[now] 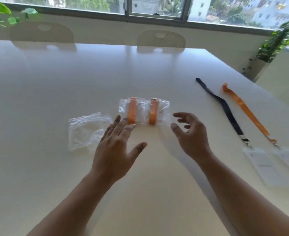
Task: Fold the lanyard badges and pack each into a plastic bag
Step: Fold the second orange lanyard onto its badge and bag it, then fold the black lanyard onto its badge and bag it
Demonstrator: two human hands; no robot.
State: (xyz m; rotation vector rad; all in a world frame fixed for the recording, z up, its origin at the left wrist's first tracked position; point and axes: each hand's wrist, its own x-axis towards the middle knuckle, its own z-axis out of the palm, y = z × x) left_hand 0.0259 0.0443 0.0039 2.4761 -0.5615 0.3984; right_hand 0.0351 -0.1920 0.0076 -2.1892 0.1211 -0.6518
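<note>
left hand [116, 147] reaches forward, fingers straight and spread, tips at the near left corner of the two packed bags [144, 111]. right hand [189, 133] hovers just right of them, fingers loosely curled, holding nothing. empty bags [85, 132] lie just left of them; black lanyard [225, 108] and orange lanyard [245, 109] lie well right.

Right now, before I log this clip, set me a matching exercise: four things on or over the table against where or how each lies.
Things:
1. black lanyard
2. empty bags
3. packed bags
4. left hand

Place or state:
A. side by side in the middle, orange showing inside
B. open, fingertips at a packed bag's near edge
C. stretched out on the right, beside the orange lanyard
D. clear heap, left of the left hand

Pairs: 1-C, 2-D, 3-A, 4-B
</note>
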